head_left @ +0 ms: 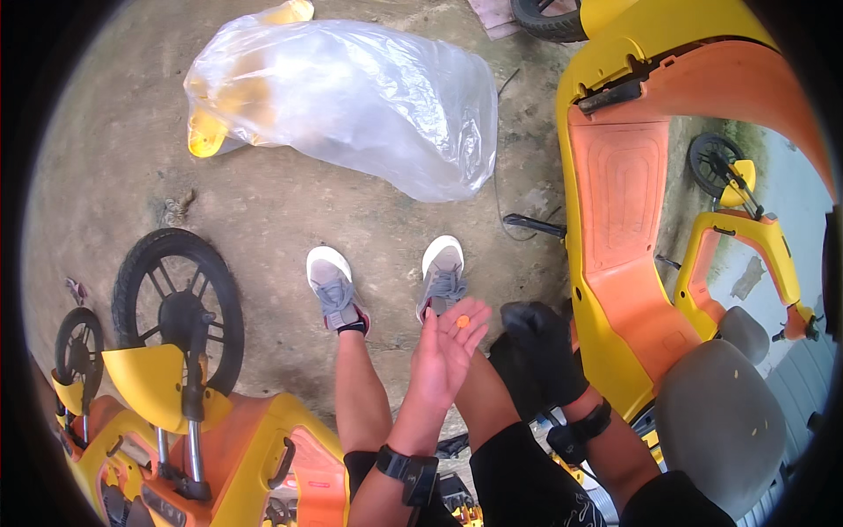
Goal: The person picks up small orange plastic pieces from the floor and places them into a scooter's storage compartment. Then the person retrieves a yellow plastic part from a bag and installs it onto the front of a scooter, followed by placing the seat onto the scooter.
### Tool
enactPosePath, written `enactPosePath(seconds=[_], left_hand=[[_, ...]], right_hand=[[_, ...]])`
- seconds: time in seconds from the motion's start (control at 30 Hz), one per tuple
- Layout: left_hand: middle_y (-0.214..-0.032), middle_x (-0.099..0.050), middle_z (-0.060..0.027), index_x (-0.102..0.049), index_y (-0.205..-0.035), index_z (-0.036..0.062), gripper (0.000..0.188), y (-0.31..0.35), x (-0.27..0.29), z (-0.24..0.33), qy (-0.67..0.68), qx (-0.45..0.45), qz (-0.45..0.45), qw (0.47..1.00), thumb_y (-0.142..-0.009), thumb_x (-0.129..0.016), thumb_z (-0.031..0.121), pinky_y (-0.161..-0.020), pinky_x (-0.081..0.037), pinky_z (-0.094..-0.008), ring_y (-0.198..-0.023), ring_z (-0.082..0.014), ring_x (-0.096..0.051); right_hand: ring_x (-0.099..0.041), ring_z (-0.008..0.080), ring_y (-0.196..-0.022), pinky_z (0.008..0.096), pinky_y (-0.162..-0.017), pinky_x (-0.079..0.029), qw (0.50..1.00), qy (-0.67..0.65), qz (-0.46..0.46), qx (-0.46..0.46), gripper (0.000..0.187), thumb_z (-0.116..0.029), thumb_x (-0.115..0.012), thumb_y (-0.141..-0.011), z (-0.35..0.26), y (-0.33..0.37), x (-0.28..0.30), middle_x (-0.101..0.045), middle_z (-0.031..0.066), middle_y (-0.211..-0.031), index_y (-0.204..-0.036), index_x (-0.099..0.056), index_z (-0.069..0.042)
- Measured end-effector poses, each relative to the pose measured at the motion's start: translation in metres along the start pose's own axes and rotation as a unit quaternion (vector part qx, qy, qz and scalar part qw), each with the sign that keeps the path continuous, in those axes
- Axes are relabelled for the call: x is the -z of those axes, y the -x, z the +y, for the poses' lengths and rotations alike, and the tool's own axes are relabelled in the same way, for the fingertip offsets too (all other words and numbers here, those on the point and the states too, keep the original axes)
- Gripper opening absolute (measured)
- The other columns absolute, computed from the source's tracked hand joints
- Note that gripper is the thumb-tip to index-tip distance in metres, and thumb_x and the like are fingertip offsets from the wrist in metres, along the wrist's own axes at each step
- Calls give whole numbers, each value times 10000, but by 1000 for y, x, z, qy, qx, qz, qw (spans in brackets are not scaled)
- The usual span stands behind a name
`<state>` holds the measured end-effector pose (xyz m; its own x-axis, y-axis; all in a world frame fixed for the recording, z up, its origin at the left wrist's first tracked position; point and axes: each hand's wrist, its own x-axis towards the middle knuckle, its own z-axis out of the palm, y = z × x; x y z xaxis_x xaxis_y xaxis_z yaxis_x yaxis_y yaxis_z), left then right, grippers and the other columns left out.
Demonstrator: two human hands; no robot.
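Observation:
My left hand (446,351) is bare and turned palm up in front of my shoes. A small round orange piece (463,321) rests on its slightly curled fingers. My right hand (549,356) wears a black glove, its fingers bent inward. Beside and below it, on the left, hangs a dark shape (506,376), possibly a second glove; where it meets the fingers I cannot make out. Close to the right hand's outer side stands a large yellow scooter body (584,263) with an orange footboard (619,193) and a grey seat (724,430).
On the concrete floor (272,211) ahead lies a clear plastic bag (369,97) with yellow parts inside. Another yellow-orange scooter (263,430) with a black front wheel (178,307) stands at the left. Farther right is one more scooter (760,233) by a pale wall.

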<state>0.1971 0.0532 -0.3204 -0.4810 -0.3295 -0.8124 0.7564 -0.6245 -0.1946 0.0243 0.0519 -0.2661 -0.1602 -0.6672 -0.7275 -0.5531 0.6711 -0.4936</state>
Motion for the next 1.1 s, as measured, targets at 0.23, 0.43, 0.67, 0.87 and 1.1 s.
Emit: enactPosePath(seconds=[0.23, 0.43, 0.67, 0.87, 1.1], left_hand=[[-1451, -473, -166, -420, -1427, -41, 649, -1, -5, -2, -46, 18, 2, 999, -1056, -329, 484, -1049, -403, -378, -1261, -237, -504], [-1101, -605, -26, -458, -1421, 1, 499, 3, 3, 3, -130, 59, 71, 987, -1042, -492, 324, -1009, -462, -354, -1028, -151, -597], [-1061, -653, -22, -512, -1374, 1, 403, 6, 11, -2, -98, 70, 83, 989, -1047, -491, 235, -974, -494, -326, -912, -138, -619], [-1153, -640, -37, -432, -1451, 33, 531, 0, 27, -8, 89, 45, 6, 995, -1076, -320, 392, -844, -483, -276, -980, -130, -596], [-1231, -636, -50, -400, -1465, 15, 615, 3, 22, -4, 145, 12, -13, 989, -1059, -300, 466, -838, -465, -286, -991, -142, -593]], right_hand=[[-622, 276, -1064, 361, -894, -523, 967, 139, -50, 206, 233, -77, -621, -903, -9, -4, -24, -654, 125, -1107, -1133, -648, -57], [-634, 286, -925, 370, -835, -516, 987, -25, -66, 141, 240, 13, -632, -825, -2, -12, -22, -664, 111, -1013, -1043, -679, -78], [-621, 285, -975, 374, -840, -509, 949, 127, -20, 287, 275, -15, -637, -822, 6, -10, -26, -664, 98, -1046, -1084, -673, -89], [-603, 295, -1064, 391, -898, -504, 944, 222, -44, 239, 306, -70, -626, -854, -13, -3, -38, -642, 120, -1134, -1159, -645, -79], [-649, 337, -926, 412, -849, -517, 997, -25, -32, 63, 266, -141, -649, -884, -35, -13, -40, -671, 167, -1060, -1124, -653, -27]])
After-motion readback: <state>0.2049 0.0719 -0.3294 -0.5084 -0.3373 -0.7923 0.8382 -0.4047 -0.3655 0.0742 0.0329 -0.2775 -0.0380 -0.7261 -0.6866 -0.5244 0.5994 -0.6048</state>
